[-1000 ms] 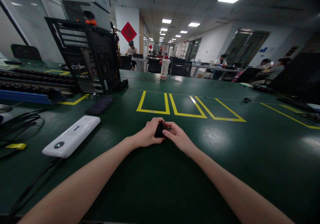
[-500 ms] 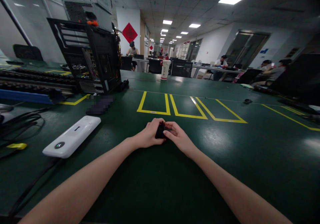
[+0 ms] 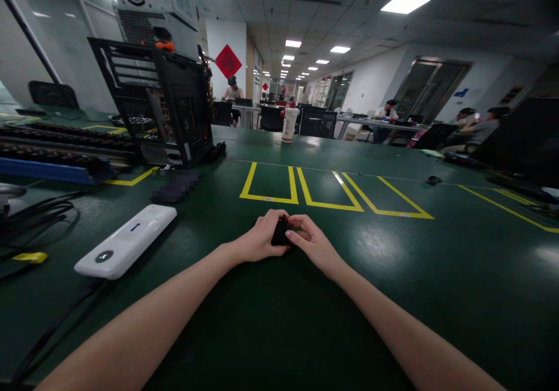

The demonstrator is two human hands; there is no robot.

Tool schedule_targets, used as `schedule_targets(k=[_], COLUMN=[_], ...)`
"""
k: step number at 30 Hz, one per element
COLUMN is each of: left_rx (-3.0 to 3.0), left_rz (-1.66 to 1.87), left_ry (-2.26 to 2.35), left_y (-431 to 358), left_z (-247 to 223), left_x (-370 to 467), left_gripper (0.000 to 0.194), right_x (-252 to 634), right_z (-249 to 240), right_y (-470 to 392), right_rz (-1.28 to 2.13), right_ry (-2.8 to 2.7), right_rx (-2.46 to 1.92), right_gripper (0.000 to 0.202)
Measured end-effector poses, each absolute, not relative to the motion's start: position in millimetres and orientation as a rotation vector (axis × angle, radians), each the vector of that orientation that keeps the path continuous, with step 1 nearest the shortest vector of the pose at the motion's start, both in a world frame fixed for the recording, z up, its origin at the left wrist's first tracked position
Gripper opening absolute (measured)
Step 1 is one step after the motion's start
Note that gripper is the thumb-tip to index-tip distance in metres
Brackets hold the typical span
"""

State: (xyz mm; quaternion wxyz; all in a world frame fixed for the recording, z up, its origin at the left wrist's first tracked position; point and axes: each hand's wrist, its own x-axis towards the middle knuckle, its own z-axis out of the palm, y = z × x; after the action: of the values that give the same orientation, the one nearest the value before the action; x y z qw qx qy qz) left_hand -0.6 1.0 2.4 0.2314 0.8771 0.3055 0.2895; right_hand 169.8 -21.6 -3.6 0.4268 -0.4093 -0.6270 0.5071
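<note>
Left fingers (image 3: 279, 213) curled around small black object (image 3: 280, 232), right fingers (image 3: 293, 236) touching its side

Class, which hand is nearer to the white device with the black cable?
Left. The left hand is right of the white device; the right hand lies farther right, beyond the left.

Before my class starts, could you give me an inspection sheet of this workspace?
Surface: green tabletop with yellow tape outlines
Things: small black object, mostly hidden by fingers
Clutter: open black computer case, white elongated device, white cup
Hands: left hand holds the object; right hand has its fingers at its edge
Cables: black cable at the device; more far left
Surroundings: seated people at other tables, red diamond wall sign
</note>
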Motion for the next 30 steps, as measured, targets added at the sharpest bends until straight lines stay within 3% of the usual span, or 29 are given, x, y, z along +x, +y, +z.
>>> schedule_targets(k=[12,19,30], left_rx=[2.391,2.424,2.402], left_rz=[0.776,0.795,0.758], left_ry=[0.860,0.847,0.867], left_y=[-0.9,1.1,-0.9], left_z=[4.8,2.4,5.2], left_x=[-1.1,-0.4,-1.2], left_gripper=[0.055,0.056,0.054], right_x=[170.1,170.1,169.7], right_z=[-7.3,-8.1,-5.2], right_y=[-21.2,-20.0,-23.5], right_rz=[1.263,1.262,1.266], right_ry=[-1.577,-1.580,-1.578], right_rx=[-0.998,-1.057,-0.977], right_gripper=[0.019,0.029,0.017])
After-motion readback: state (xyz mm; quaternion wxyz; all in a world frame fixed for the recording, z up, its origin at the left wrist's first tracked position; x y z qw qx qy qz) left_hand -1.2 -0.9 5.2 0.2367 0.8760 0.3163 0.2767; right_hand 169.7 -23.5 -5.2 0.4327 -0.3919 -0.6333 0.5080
